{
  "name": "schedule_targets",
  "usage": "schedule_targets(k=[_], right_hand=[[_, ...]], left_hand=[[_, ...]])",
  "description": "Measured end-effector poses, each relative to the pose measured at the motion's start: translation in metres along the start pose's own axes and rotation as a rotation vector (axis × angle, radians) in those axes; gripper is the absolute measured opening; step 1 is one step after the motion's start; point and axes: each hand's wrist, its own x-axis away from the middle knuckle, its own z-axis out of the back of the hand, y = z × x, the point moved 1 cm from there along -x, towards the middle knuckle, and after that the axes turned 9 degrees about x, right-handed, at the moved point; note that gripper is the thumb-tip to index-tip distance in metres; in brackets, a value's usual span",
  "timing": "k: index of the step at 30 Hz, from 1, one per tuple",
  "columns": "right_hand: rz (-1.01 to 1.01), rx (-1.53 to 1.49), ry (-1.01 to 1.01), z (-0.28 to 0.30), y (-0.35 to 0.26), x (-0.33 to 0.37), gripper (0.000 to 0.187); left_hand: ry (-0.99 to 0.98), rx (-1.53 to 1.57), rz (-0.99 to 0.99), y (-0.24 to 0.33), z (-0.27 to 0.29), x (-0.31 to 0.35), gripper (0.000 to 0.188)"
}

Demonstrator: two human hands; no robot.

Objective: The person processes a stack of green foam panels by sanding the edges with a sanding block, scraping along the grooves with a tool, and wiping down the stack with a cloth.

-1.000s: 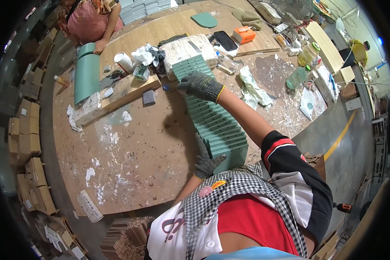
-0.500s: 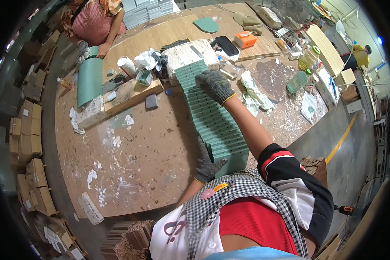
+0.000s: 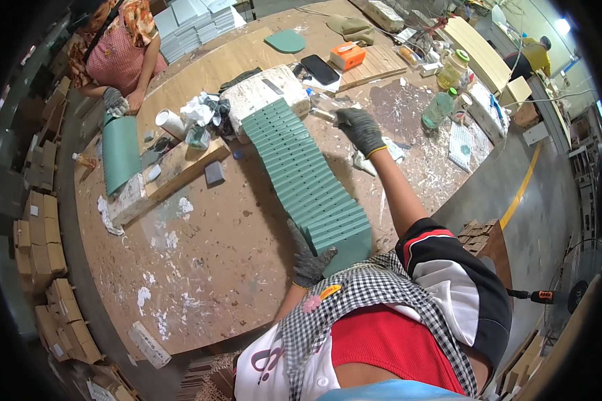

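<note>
Head view: left hand (image 3: 309,267) clasps the green ribbed panel (image 3: 308,180) stretched between paint-stained block (image 3: 247,101) and checked apron (image 3: 354,294), right hand (image 3: 360,128) half-curled, contents unclear, so that one-sided hold could let it twist loose.

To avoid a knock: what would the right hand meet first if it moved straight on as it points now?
The right hand would likely meet the clear bottle first; hand height is unclear, so it might pass above.

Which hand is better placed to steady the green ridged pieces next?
Probably the left hand: it touches the green ridged pieces at their near end. The right hand is apart from them, to their right.
</note>
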Motion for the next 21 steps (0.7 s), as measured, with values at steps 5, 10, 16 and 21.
schedule_targets(k=[5,10,16,21], right_hand=[[-0.378,-1.007,-0.242,0.005,0.023,0.047,0.043],[-0.475,-0.916,-0.173,-0.011,0.013,0.052,0.048],[0.174,-0.391,0.115,-0.029,-0.047,-0.023,0.033],[0.416,-0.173,-0.013,-0.029,-0.061,-0.037,0.028]], left_hand=[[0.04,-0.123,-0.055,-0.012,0.006,0.003,0.128],[0.022,0.03,-0.055,-0.007,0.005,-0.002,0.124],[-0.058,-0.211,-0.172,-0.051,0.023,0.009,0.122],[-0.034,0.04,-0.134,-0.061,0.02,0.011,0.12]])
